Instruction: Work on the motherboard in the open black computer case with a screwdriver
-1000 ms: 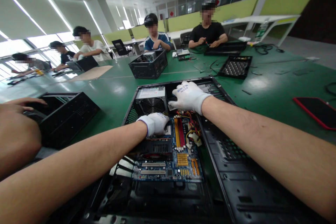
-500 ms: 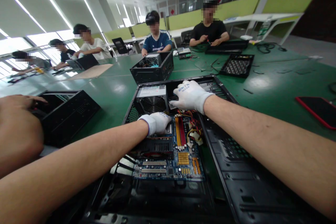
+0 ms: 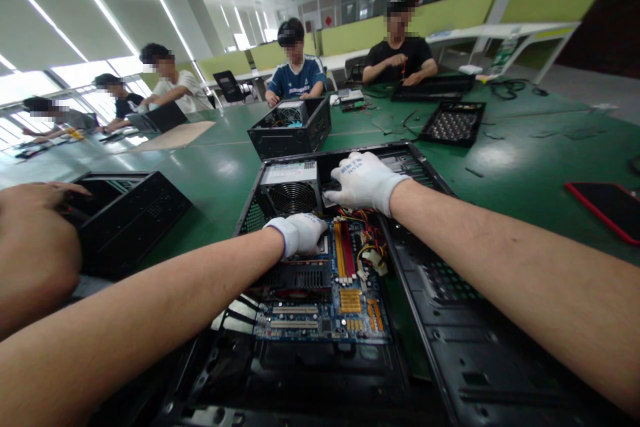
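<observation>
Our left hand: We wear a white glove on our left hand (image 3: pixel 303 235). It is down on the blue computer board (image 3: pixel 327 310), near its far end. Its fingers bend down, and we cannot tell if they hold anything.
Our right hand: We have a white glove on our right hand (image 3: pixel 365 180) too. It is just beside the power box (image 3: pixel 293 197). The fingers curl with the thumb below them; we cannot tell if they pinch anything.
Blue board: We see it lying flat inside the big black case (image 3: pixel 300 367), right in front of us.
Power box: It sits in the far left corner of the big black case. We see its round black fan facing us.
Slots and wires: We see yellow and red slots (image 3: pixel 345 250) on the board, just right of our left hand. Coloured wires (image 3: pixel 369 233) bunch up beside them, below our right hand.
Left side: Another person's bare hand (image 3: pixel 37 233) is at another black case (image 3: pixel 137 223).
Far side: We see a person in a blue shirt (image 3: pixel 299 80) behind one more case (image 3: pixel 295 135). A person in a black shirt (image 3: pixel 400 57) holds an orange tool (image 3: pixel 403 67).
Green table: A flat black thing with a red edge (image 3: pixel 605 210) lies on the green table (image 3: pixel 505 193).
</observation>
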The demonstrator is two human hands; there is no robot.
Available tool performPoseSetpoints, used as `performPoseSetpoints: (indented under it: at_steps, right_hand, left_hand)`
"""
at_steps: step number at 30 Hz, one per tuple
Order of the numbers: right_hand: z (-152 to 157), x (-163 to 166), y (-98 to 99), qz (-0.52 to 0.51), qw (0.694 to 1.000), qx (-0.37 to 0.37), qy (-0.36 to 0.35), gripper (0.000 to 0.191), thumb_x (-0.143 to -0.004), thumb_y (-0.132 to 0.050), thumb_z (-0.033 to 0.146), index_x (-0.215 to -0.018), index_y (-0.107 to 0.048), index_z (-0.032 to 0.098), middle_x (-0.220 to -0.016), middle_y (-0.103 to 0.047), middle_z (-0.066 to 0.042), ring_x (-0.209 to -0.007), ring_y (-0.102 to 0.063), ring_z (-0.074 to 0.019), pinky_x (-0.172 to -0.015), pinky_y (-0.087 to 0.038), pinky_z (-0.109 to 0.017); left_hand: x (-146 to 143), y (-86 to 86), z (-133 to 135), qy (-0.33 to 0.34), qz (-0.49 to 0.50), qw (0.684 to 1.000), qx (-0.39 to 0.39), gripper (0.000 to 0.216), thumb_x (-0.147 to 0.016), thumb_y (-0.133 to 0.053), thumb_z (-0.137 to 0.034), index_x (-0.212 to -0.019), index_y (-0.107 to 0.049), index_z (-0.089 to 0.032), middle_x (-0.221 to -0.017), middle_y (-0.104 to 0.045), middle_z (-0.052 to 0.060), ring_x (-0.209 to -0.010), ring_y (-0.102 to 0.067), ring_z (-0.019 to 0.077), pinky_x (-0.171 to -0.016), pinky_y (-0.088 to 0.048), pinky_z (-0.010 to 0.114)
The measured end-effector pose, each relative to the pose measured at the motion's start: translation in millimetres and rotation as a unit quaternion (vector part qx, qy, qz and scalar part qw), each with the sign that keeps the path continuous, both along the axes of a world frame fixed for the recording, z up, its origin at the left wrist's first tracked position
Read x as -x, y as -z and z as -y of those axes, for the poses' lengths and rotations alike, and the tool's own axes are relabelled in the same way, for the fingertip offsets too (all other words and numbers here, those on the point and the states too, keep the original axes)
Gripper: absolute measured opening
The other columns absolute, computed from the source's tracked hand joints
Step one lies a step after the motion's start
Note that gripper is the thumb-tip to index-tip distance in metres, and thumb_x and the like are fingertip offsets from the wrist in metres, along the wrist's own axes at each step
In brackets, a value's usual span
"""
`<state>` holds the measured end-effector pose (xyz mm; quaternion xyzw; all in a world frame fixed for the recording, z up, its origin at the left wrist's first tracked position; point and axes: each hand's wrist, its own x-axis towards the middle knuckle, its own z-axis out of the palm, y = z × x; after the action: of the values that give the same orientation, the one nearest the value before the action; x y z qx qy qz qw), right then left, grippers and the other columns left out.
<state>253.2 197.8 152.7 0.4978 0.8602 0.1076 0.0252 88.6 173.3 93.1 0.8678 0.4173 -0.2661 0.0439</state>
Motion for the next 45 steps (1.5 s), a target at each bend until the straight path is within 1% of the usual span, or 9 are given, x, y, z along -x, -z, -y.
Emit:
performPoseSetpoints:
  at_steps: [12, 19, 25, 29, 32, 35, 40, 43, 45]
  right_hand:
    - [2, 2, -1.9, 0.013, 1.000, 0.002, 0.002, 0.057, -0.093, -0.048, 0.061, -0.115, -0.076, 0.017, -0.117, -0.074, -0.017, -0.111, -0.065, -0.0358, -0.085, -0.047, -0.043]
    - [2, 2, -2.2, 0.012, 1.000, 0.013, 0.006, 0.056, -0.093, -0.048, 0.060, -0.117, -0.075, 0.017, -0.120, -0.073, -0.018, -0.113, -0.064, -0.0360, -0.088, -0.046, -0.044]
    - [3, 2, -2.9, 0.010, 1.000, 0.013, -0.002, 0.058, -0.093, -0.048, 0.061, -0.115, -0.075, 0.015, -0.117, -0.074, -0.020, -0.111, -0.064, -0.0362, -0.087, -0.046, -0.044]
    - [1, 0, -2.1, 0.002, 1.000, 0.013, -0.007, 0.059, -0.093, -0.048, 0.062, -0.115, -0.075, 0.015, -0.116, -0.074, -0.019, -0.111, -0.065, -0.0367, -0.087, -0.046, -0.044]
    - [-1, -2, -1.7, -0.019, 1.000, 0.014, -0.010, 0.059, -0.093, -0.048, 0.062, -0.117, -0.075, 0.015, -0.119, -0.073, -0.020, -0.111, -0.065, -0.0358, -0.089, -0.046, -0.043]
    - [0, -5, -7.8, -0.037, 0.999, 0.017, -0.012, 0.059, -0.094, -0.047, 0.060, -0.117, -0.074, 0.014, -0.118, -0.073, -0.020, -0.110, -0.066, -0.0341, -0.090, -0.046, -0.041]
    - [15, -28, -32.0, -0.073, 0.997, 0.002, -0.009, 0.058, -0.097, -0.043, 0.058, -0.118, -0.073, 0.014, -0.116, -0.075, -0.017, -0.106, -0.068, -0.0289, -0.091, -0.048, -0.037]
    - [36, -64, -36.3, -0.117, 0.993, -0.030, 0.014, 0.068, -0.094, -0.042, 0.064, -0.128, -0.069, 0.011, -0.123, -0.071, -0.021, -0.113, -0.065, -0.0340, -0.097, -0.048, -0.043]
    - [57, -96, -29.4, -0.146, 0.985, -0.067, 0.056, 0.077, -0.088, -0.046, 0.069, -0.131, -0.069, 0.010, -0.130, -0.068, -0.026, -0.122, -0.061, -0.0379, -0.103, -0.045, -0.048]
  left_hand:
    - [-2, 0.5, 0, -0.009, -0.006, 1.000, 0.000, 0.057, -0.079, -0.079, -0.042, -0.127, -0.066, -0.015, -0.127, -0.070, 0.016, -0.117, -0.068, 0.0315, -0.098, -0.055, 0.036]
    - [-4, 0.4, -4, -0.008, -0.013, 1.000, 0.024, 0.062, -0.077, -0.080, -0.046, -0.128, -0.065, -0.014, -0.127, -0.071, 0.016, -0.114, -0.069, 0.0323, -0.096, -0.056, 0.037]
    - [-3, 0.2, -4, -0.010, 0.003, 0.999, 0.030, 0.056, -0.076, -0.077, -0.044, -0.122, -0.067, -0.013, -0.124, -0.072, 0.017, -0.113, -0.070, 0.0343, -0.096, -0.057, 0.039]
    - [-2, -1.8, -4, -0.022, 0.027, 0.999, 0.020, 0.054, -0.075, -0.076, -0.046, -0.118, -0.067, -0.016, -0.120, -0.074, 0.016, -0.110, -0.071, 0.0323, -0.095, -0.057, 0.038]
    - [-2, -8.9, -4, -0.029, 0.056, 0.998, 0.002, 0.067, -0.071, -0.078, -0.048, -0.127, -0.062, -0.015, -0.126, -0.072, 0.016, -0.114, -0.070, 0.0322, -0.096, -0.057, 0.037]
    - [-1, -21.2, -1, -0.042, 0.085, 0.995, -0.022, 0.076, -0.071, -0.077, -0.044, -0.137, -0.055, -0.013, -0.128, -0.070, 0.018, -0.116, -0.069, 0.0328, -0.095, -0.057, 0.036]
    - [14, -48.7, 13, -0.054, 0.157, 0.985, -0.045, 0.049, -0.089, -0.056, -0.045, -0.128, -0.058, -0.016, -0.126, -0.071, 0.014, -0.115, -0.069, 0.0278, -0.097, -0.054, 0.033]
    - [28, -64.8, 32, -0.062, 0.199, 0.976, -0.061, 0.041, -0.093, -0.048, -0.045, -0.119, -0.059, -0.015, -0.121, -0.071, 0.014, -0.109, -0.070, 0.0281, -0.093, -0.055, 0.035]
    - [38, -73.8, 52, -0.061, 0.222, 0.970, -0.073, 0.035, -0.093, -0.048, -0.043, -0.113, -0.058, -0.017, -0.116, -0.071, 0.013, -0.106, -0.069, 0.0276, -0.092, -0.054, 0.036]
